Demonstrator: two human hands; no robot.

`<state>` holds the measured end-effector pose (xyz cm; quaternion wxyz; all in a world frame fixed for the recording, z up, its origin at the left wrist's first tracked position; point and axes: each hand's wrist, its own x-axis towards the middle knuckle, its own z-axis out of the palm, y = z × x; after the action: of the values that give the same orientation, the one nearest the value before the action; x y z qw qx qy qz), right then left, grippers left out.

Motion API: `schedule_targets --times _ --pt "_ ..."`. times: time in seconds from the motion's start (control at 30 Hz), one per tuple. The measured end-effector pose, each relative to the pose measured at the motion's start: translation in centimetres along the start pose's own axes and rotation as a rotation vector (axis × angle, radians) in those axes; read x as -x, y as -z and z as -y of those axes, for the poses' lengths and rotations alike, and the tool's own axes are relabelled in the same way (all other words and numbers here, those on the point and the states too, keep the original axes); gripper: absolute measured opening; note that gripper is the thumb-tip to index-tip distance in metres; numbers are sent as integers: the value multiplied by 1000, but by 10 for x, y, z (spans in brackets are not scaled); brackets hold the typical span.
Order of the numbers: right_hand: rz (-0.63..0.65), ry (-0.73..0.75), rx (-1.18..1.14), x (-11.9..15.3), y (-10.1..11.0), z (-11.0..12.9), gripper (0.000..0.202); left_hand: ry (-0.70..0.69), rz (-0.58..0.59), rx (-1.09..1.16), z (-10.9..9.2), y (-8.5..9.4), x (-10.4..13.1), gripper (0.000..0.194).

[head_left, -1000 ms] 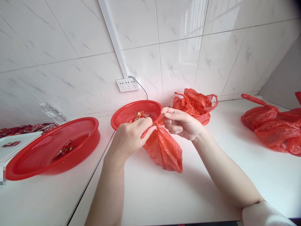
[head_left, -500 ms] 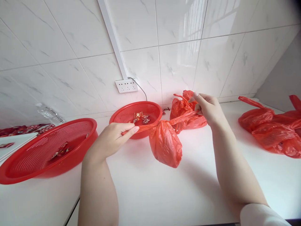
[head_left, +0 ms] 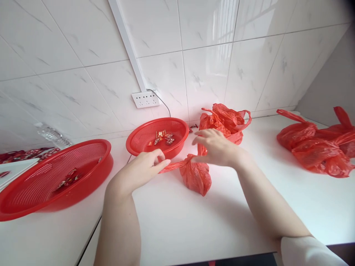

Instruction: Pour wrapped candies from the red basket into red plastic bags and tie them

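A small filled red plastic bag (head_left: 195, 176), gathered at its neck, rests on the white table between my hands. My left hand (head_left: 146, 166) is beside the bag's left handle, thumb and fingers apart at its end. Over the bag's neck, my right hand (head_left: 215, 147) has its fingers spread, with the thumb close to the knot. Another of the bag's handles stands up behind my right fingers, partly hidden by them.
A round red basket (head_left: 177, 147) with small wrapped packets stands behind my left hand, and a larger red basket (head_left: 108, 157) is at left. Red bags (head_left: 222, 120) lie by the wall, with more bags (head_left: 318, 149) at right. A plastic bottle (head_left: 54, 136) leans back left.
My right hand has let go of the bag's right handle and moved left and down to its neck. The bag has come down onto the table, and my left fingers have loosened.
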<state>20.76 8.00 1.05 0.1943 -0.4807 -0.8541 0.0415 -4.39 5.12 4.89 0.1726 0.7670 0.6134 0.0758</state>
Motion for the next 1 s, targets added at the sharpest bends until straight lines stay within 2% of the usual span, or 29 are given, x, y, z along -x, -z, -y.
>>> schedule_targets --times 0.07,0.1,0.17,0.23,0.33,0.4,0.47,0.53,0.57,0.63,0.73,0.87,1.0 --pt "171 78 35 -5 -13 12 58 30 10 -5 0 2 2 40" --pt "278 76 58 -7 -17 15 54 36 21 -9 0 3 3 41" --pt "448 11 102 -8 -18 12 32 28 45 -15 0 3 3 42" --pt "491 -96 107 -3 -7 -3 19 19 72 -19 0 3 1 42" --pt "386 -280 64 19 27 -44 9 23 88 -32 1 2 -2 43" --pt "330 -467 84 41 51 -73 7 28 90 -34 2 2 -3 44" --pt "231 -707 86 64 70 -95 15 24 84 -26 3 2 -3 44" --pt "80 -963 70 82 81 -108 29 7 67 -10 5 2 -4 43" --pt "-14 -1043 69 87 84 -111 32 -9 54 1 5 1 -4 43" --pt "-220 -1019 65 88 84 -114 27 -53 25 23 5 0 -5 41" --pt "-412 -757 22 69 71 -114 20 -62 27 10 4 -1 -6 38" --pt "-473 -541 -63 24 34 -118 26 -24 66 -12 1 -3 -5 37" --pt "-433 -534 -91 -2 1 -130 28 -74 26 7 -1 -5 -5 35"
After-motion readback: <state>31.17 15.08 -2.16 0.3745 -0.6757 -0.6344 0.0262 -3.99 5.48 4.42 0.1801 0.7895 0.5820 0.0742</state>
